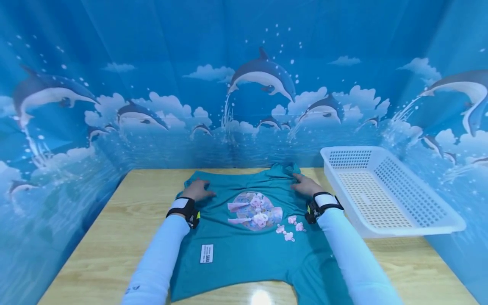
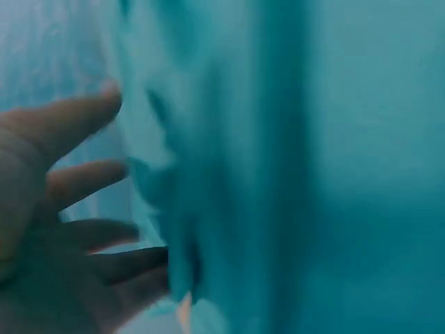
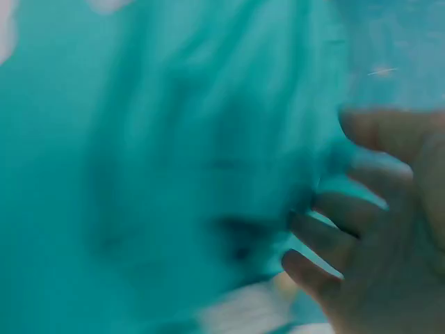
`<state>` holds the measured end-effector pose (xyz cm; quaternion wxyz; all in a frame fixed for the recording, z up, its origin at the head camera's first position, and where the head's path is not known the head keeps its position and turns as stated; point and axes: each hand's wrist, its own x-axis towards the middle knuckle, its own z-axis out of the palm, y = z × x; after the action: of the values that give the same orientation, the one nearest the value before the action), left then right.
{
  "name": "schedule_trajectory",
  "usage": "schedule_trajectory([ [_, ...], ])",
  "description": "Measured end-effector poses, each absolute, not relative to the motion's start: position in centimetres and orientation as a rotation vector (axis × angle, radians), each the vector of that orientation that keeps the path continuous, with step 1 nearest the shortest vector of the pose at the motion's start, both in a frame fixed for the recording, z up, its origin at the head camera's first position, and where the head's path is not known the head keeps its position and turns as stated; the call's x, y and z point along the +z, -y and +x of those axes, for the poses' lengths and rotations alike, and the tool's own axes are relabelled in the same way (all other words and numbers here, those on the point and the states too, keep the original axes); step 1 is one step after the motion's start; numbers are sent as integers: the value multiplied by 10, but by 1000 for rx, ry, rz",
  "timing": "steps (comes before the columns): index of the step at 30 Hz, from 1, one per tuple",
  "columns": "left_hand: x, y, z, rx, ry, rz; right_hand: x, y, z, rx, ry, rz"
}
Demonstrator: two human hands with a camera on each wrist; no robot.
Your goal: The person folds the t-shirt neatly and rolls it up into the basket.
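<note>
A pale wooden table with a light yellowish grain (image 1: 110, 228) carries everything; a bright patch of glare shines on its surface at the bottom of the head view. Across its middle lies a teal cloth garment (image 1: 248, 260), spread out with shallow creases, bunched at its far right corner, its near right part running out of view. To the right stands a white rectangular plastic basket with perforated walls (image 1: 343, 199), bare wood showing between basket and garment at the far end.

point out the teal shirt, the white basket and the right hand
Teal shirt (image 1: 245, 256): head view, plain cloth, lower middle
White basket (image 1: 415, 231): head view, near rim
Right hand (image 1: 307, 185): head view, back of the hand
</note>
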<state>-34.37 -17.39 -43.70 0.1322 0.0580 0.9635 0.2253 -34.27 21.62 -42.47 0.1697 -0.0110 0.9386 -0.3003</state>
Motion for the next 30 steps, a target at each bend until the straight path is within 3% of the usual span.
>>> schedule_trajectory([
  [5,-443,170,-336,562,-2741,166,-444,-220,-335,-647,-2705,-104],
  [15,-448,173,-335,496,-2808,220,-446,-219,-338,-325,-3078,-118],
  [20,-450,169,-339,549,-2823,194,-452,-216,-346,-463,-3039,-227],
  [30,-452,169,-339,621,-2794,181,-455,-216,-348,-645,-2815,-147],
])
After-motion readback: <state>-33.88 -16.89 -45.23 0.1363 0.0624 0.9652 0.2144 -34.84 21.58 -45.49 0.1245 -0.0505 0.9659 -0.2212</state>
